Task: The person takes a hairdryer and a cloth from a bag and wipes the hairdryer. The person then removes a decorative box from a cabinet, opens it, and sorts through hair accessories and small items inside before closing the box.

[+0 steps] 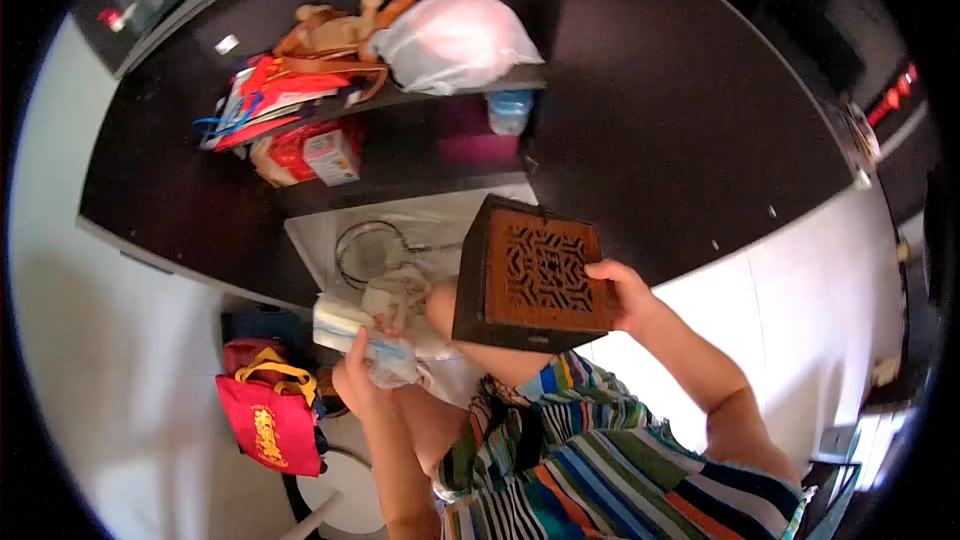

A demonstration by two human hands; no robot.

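Observation:
My right hand (pixel 626 296) grips the right edge of a dark wooden box (pixel 546 270) with a reddish-brown panel cut in a lattice pattern. The box is tilted above my knees. On the other side, my left hand (pixel 362 368) is closed around a white soft pack with a blue stripe (pixel 340 322), which looks like a tissue pack. Crumpled clear plastic wrap (pixel 394 358) hangs at its near end. Which fingers press on the pack is partly hidden. Behind the pack lies a beige cloth or bag (pixel 398 292).
A dark cabinet (pixel 680 110) stands open ahead. Its upper shelf bears a white plastic bag (pixel 458 40), brown straps (pixel 345 35) and red packets (pixel 280 90). Lower are a red box (pixel 325 155), a blue-lidded jar (pixel 510 112) and a racket (pixel 372 252). A red bag (pixel 265 425) sits at left.

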